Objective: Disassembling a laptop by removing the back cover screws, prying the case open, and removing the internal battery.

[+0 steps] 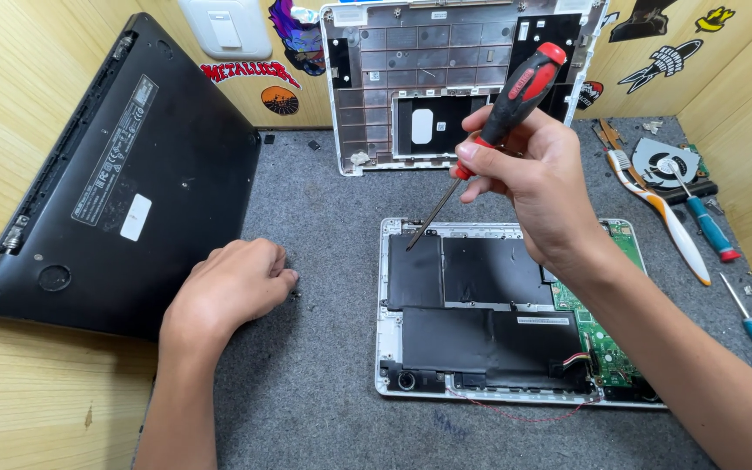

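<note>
Screwdriver tip at battery edge

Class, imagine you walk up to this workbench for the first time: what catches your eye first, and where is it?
First, the right hand at centre, gripping a red-and-black screwdriver with its tip down on the opened laptop and its black battery. Next, the left hand resting on the grey mat beside a black laptop leaning against the wooden wall.

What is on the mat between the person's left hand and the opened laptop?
In the head view, only grey mat lies between the left hand and the opened laptop, apart from a tiny dark screw.
</note>
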